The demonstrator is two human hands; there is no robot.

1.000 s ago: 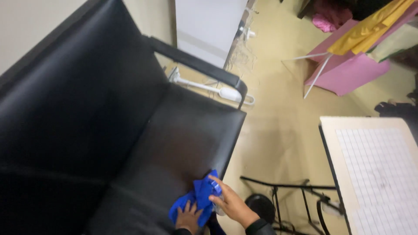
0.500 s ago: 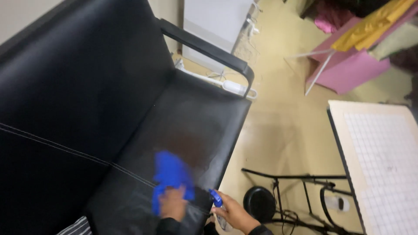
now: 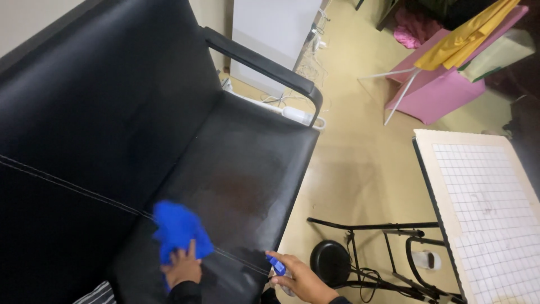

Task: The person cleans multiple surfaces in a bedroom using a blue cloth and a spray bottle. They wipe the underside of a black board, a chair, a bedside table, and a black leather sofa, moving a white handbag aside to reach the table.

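Down at the bottom of the view, the person's left hand (image 3: 183, 266) presses flat on a bright blue cloth (image 3: 177, 228) lying on the seat of a black leather sofa (image 3: 236, 169), fingers spread over the cloth's near edge rather than pinching it. Soft, light and limp by its look, the cloth should bunch and slide easily on the slick leather, so a palm on top or a gathered fistful would likely control it best. Just to the right, the right hand (image 3: 301, 278) is closed around a small spray bottle (image 3: 277, 266) with a blue nozzle; its body is mostly hidden, likely light, rigid plastic, best held round the neck. Counted: one cloth, one bottle, one sofa, two hands.
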